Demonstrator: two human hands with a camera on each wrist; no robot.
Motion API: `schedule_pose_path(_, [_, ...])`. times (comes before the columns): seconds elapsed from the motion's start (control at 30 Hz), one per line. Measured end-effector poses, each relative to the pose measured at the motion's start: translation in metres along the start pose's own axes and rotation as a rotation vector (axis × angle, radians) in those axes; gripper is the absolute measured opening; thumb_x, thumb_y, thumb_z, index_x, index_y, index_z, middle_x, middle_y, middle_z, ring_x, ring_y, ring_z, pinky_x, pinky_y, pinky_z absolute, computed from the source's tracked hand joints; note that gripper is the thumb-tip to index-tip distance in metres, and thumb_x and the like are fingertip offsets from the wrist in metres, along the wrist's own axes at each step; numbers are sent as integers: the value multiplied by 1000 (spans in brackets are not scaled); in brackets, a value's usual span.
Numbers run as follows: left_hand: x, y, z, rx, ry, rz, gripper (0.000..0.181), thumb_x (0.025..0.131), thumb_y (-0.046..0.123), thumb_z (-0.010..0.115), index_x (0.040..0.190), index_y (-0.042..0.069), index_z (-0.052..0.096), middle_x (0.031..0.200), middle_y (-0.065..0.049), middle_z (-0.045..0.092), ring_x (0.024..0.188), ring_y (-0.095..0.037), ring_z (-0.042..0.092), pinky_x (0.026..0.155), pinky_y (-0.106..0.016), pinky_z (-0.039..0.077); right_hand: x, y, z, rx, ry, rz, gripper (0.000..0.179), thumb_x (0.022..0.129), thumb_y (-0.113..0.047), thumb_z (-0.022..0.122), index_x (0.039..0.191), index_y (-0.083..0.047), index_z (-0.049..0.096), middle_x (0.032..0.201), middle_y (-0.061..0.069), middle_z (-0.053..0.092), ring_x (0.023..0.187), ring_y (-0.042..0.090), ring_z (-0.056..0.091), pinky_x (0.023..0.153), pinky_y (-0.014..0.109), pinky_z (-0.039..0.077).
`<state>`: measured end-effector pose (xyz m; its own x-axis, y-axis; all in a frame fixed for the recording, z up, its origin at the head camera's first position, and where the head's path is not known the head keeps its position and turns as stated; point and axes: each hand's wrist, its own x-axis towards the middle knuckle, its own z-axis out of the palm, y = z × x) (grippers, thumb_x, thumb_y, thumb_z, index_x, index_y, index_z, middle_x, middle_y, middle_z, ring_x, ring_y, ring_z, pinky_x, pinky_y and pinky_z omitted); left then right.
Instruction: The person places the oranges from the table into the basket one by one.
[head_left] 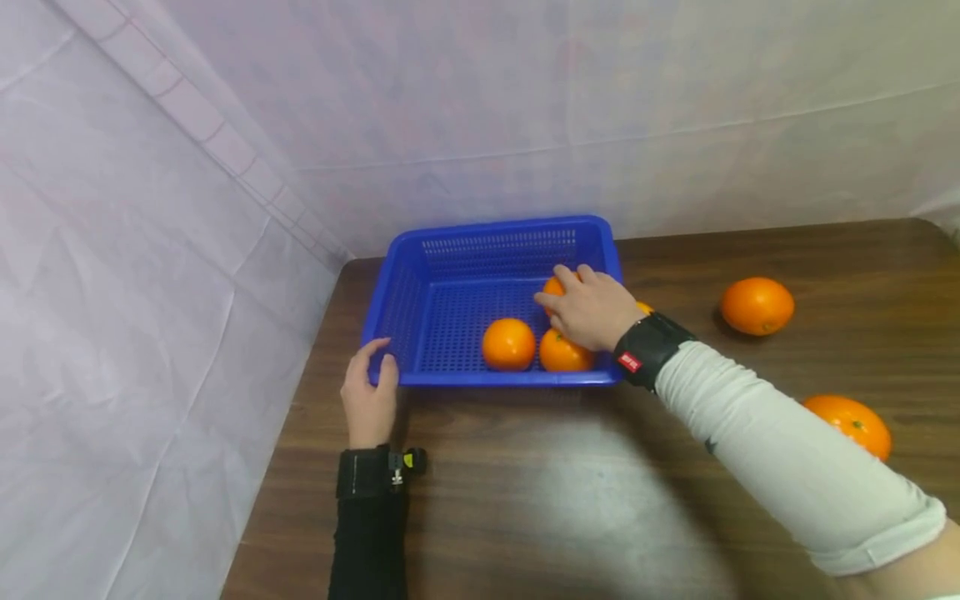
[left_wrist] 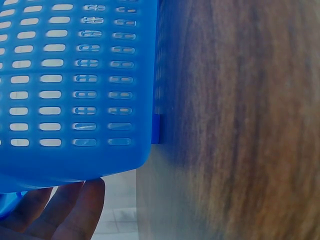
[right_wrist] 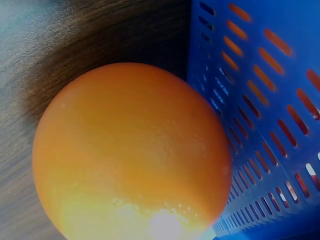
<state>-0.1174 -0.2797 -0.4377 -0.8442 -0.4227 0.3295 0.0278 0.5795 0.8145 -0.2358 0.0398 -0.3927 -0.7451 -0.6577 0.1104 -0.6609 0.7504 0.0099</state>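
A blue plastic basket (head_left: 495, 379) with slotted walls stands on the table near the back wall. My left hand (head_left: 371, 400) holds its front left corner, and the left wrist view shows several fingers (left_wrist: 90, 210) against the basket's end wall. Inside the basket on the right, my right hand (head_left: 596, 308) grips an orange (head_left: 553, 287) from above, covering most of it. Two more oranges lie along the basket's front wall: one orange (head_left: 508, 344) toward the middle, another orange (head_left: 562, 353) just below my right hand.
Close outside the basket's right wall lies an orange (right_wrist: 130, 150), mostly hidden by my right wrist in the head view. Farther right are an orange (head_left: 757, 306) and another orange (head_left: 855, 423) partly behind my right forearm. White cloth (head_left: 487, 108) hangs behind the wooden table (head_left: 480, 500).
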Motion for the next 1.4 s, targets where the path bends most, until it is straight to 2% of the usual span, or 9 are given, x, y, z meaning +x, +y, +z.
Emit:
schedule_pose_path(0.1, [-1,0,0,-1,-2,-1,29,97,17,59,124,13,68,133,-12,64,131,-29,55,114,-47,39,-1,1,0,1,-27,-15,38,102,-29,50,137,-23,62,138,24,52,107,43,58,96,52,52])
schedule_pose_path(0.33, [0,1,0,-11,-5,3,29,97,18,58,124,13,68,134,-11,64,132,-28,54,114,-47,38,-1,2,1,7,-13,-27,36,101,-28,51,134,-25,65,130,22,55,102,40,60,93,50,54])
schedule_pose_path(0.5, [1,2,-1,-11,-6,1,29,97,18,58,124,13,68,135,-11,63,133,-28,54,115,-48,38,0,2,-1,-5,-24,-19,37,102,-31,51,136,-26,64,133,23,55,106,41,59,97,50,52])
schedule_pose_path(0.67, [2,3,-2,-15,-9,1,29,97,18,58,124,13,68,135,-12,63,133,-28,54,114,-48,38,0,1,-4,13,-25,0,41,102,-34,51,142,-25,59,139,24,54,118,44,56,105,54,47])
schedule_pose_path(0.83, [1,2,-2,-15,-5,-11,29,97,17,58,124,12,68,135,-13,63,133,-28,54,115,-47,37,-2,2,-1,58,62,-4,40,101,-33,54,139,-24,61,135,24,56,117,45,54,100,55,48])
schedule_pose_path(0.93, [-1,2,-2,-17,-4,-23,29,97,16,59,124,11,68,135,-13,63,133,-29,54,115,-47,37,-2,3,1,107,117,-9,38,99,-30,56,134,-19,64,131,23,58,116,45,54,100,55,48])
schedule_pose_path(1.17, [-1,3,-1,-18,3,-18,29,96,16,59,123,11,68,132,-13,64,130,-29,55,113,-46,39,-3,4,-2,209,250,-37,29,96,-25,62,116,-6,70,117,22,65,111,42,57,104,52,44])
schedule_pose_path(1.4, [1,2,-3,-12,-2,-8,28,96,17,59,123,12,68,132,-13,64,130,-29,55,112,-47,40,-8,8,-1,278,319,-66,24,94,-23,61,106,-6,72,110,18,66,110,39,57,103,51,44])
